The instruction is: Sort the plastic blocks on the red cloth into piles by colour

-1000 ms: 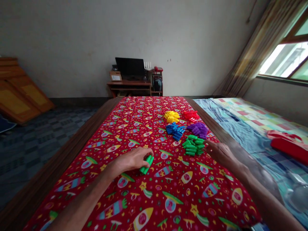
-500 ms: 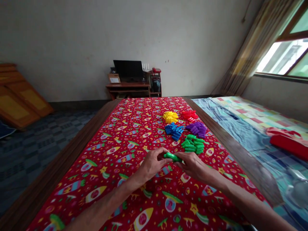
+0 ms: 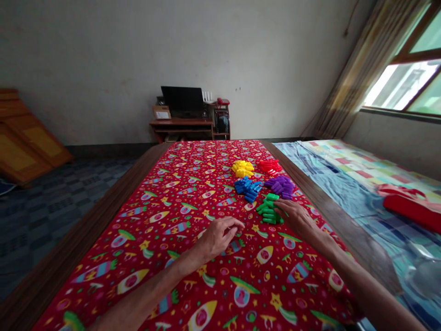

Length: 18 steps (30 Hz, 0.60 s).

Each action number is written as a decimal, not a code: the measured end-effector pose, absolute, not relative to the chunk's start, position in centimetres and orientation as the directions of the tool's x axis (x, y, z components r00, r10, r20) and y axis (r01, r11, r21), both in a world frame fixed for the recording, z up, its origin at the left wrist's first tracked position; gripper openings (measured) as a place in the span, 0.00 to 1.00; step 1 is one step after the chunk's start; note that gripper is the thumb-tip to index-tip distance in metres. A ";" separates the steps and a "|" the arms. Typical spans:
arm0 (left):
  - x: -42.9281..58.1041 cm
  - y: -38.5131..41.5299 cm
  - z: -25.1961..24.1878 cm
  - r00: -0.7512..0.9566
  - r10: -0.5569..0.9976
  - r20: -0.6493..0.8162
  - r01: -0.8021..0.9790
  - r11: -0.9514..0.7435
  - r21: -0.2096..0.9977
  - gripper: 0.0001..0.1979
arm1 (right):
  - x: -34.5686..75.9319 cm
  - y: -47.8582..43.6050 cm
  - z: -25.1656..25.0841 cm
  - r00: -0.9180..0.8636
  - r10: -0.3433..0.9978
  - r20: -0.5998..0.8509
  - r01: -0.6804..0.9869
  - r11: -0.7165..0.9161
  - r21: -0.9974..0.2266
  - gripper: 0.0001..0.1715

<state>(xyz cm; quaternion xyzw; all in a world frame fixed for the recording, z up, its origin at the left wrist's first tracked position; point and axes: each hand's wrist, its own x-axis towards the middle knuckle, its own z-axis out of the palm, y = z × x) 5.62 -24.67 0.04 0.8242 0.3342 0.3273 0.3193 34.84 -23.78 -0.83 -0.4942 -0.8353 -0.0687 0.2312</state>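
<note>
My right hand (image 3: 296, 216) reaches over the right side of a pile of small, oblong green plastic pieces (image 3: 269, 210). Its fingers are stretched out and touch the pile, and they partly hide it. My left hand (image 3: 222, 236) hovers low over the cloth, left of and nearer than the pile. Thumb and fingers are curled together there, and nothing shows between them. Just beyond the green pile lie similar blue pieces (image 3: 247, 188) and purple pieces (image 3: 280, 185). Farther back are yellow pieces (image 3: 242, 168) and red pieces (image 3: 270, 166).
A red patterned cloth (image 3: 144, 230) covers the long table, whose wooden edge (image 3: 344, 220) shows on the right. Alongside is a bed (image 3: 310, 158) with a red item (image 3: 409, 211) on it. A desk with a monitor (image 3: 183, 100) stands against the far wall.
Both hands were together holding a green piece. My right hand has moved away and right to the green pile; the piece is no longer between the hands. My left hand stayed nearly in place.
</note>
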 end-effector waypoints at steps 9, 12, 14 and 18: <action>5.4 -24.5 -0.1 0.577 0.770 0.271 0.384 -0.549 0.742 0.12 | 35.2 -23.6 -0.8 -0.398 0.782 0.481 0.805 0.548 -0.225 0.14; 5.4 -24.4 -0.3 0.580 0.778 0.241 0.402 -0.531 0.746 0.12 | 34.9 -24.1 0.3 -0.389 0.798 0.460 0.820 0.528 -0.223 0.15; 5.4 -24.4 -0.4 0.584 0.781 0.221 0.409 -0.518 0.751 0.12 | 35.0 -24.2 1.1 -0.373 0.813 0.448 0.835 0.504 -0.220 0.16; 5.4 -24.2 -0.8 0.599 0.772 0.213 0.407 -0.523 0.749 0.12 | 35.8 -22.9 1.8 -0.259 0.819 0.513 0.850 0.445 -0.282 0.21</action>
